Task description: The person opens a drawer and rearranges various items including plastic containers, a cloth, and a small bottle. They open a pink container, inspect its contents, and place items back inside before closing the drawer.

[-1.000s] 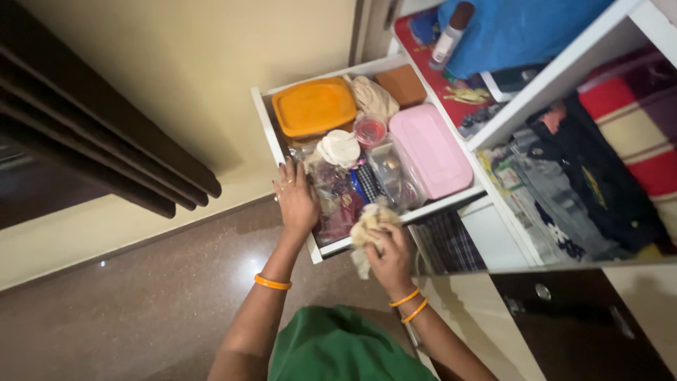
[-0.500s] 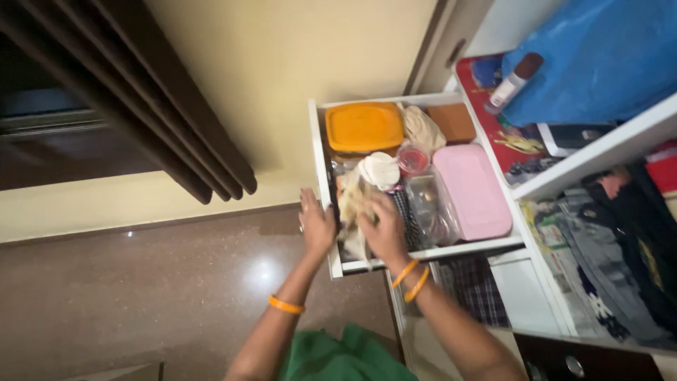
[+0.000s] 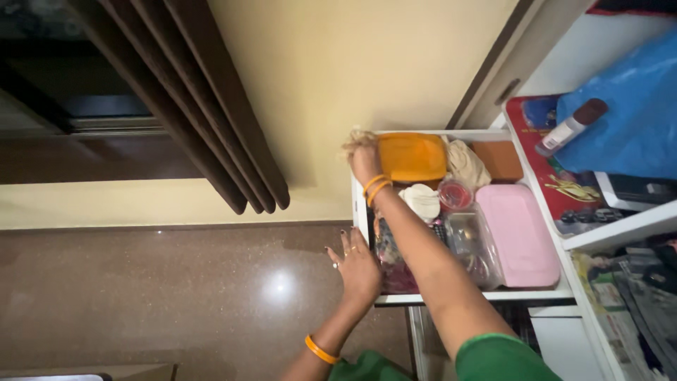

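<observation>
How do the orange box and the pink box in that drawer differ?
The orange box sits at the drawer's far left corner, beside the right hand; the pink box lies along the right side, away from both hands. The pink box is longer and looks larger; the orange box is more nearly square. The orange is deep and bright, the pink pale. Both are lidded, flat, round-cornered and lie in the same white drawer.

Packed full: drawer (image 3: 367,219), with orange lid (image 3: 412,156) far, pink box (image 3: 519,233) right, pouches between. Open floor (image 3: 176,296) left.
</observation>
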